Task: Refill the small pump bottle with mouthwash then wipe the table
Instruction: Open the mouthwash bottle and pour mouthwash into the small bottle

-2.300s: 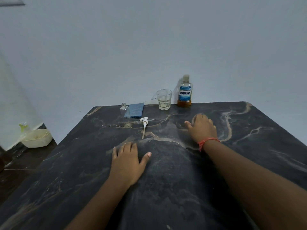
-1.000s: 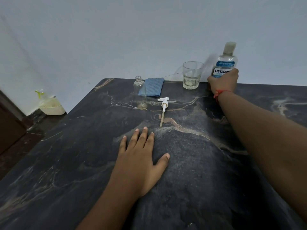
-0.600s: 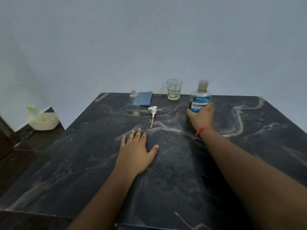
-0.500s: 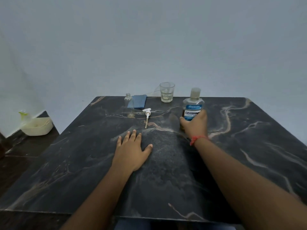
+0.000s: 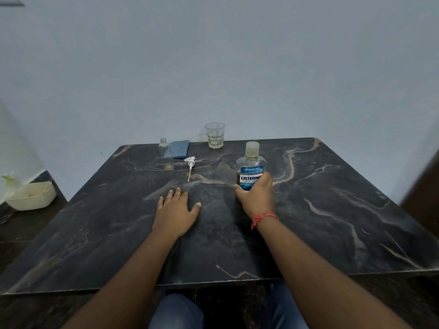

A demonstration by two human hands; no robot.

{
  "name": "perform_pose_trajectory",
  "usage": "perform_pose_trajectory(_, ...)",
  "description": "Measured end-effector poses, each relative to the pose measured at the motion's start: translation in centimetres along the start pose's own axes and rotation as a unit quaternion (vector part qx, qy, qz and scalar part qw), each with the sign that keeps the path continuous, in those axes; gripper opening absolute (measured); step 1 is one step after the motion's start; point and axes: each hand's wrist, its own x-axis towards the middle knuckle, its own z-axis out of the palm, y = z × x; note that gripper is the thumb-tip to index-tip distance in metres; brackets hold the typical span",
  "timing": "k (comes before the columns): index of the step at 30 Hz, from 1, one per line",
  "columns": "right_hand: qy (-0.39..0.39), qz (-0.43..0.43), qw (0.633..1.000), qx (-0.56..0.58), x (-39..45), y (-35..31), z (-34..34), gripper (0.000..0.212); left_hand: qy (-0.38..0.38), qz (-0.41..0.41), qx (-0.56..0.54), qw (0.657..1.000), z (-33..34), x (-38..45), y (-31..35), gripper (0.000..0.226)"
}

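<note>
The mouthwash bottle [image 5: 250, 166], clear with a blue label, amber liquid low inside and its cap on, stands upright mid-table. My right hand [image 5: 257, 195] is wrapped around its lower half. My left hand [image 5: 175, 210] lies flat on the dark marble table [image 5: 332, 210], fingers spread, holding nothing. The small clear bottle [image 5: 165, 153] stands open-necked at the far left. Its white pump head [image 5: 190, 165] lies on the table just right of it. A folded blue cloth [image 5: 179, 149] lies behind them.
A drinking glass [image 5: 215, 135] with a little liquid stands near the table's far edge by the wall. A cream tub [image 5: 31, 195] sits on a lower dark surface to the left. My knees in jeans [image 5: 177, 312] show below the near edge.
My right hand reached to the far edge, took the mouthwash bottle and drew it toward me to mid-table. My left hand has stayed flat.
</note>
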Motion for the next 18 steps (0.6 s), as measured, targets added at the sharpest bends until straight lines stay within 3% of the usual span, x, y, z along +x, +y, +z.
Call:
perform_pose_trajectory(4, -0.020, -0.002, 1.000, -0.008, -0.5, 0.0, -0.2, 0.068, 0.011, 0.049, -0.181, 0.982, 0.1, -0.9, 2.9, 0.062)
perform_pose_trajectory(9, -0.098, -0.060, 0.993, -0.004, -1.1, 1.2, -0.8, 0.060, -0.038, 0.054, -0.475, 0.877, 0.4, -0.6, 8.1, 0.055)
perform_pose_trajectory(12, -0.148, -0.041, 0.988, 0.033, -0.6, 2.3, -2.2, 0.056, -0.050, 0.061, -0.512, 0.856, 1.0, 0.4, 9.7, 0.053)
perform_pose_trajectory(15, -0.096, -0.022, 0.992, 0.076, 0.4, 2.2, -4.6, 0.052, -0.046, 0.056, -0.516, 0.853, 1.5, 1.1, 10.2, 0.047)
perform_pose_trajectory(18, -0.055, -0.059, 0.987, 0.139, 1.5, 0.3, -6.6, 0.042, -0.044, 0.043, -0.509, 0.859, 1.6, 1.3, 10.2, 0.052)
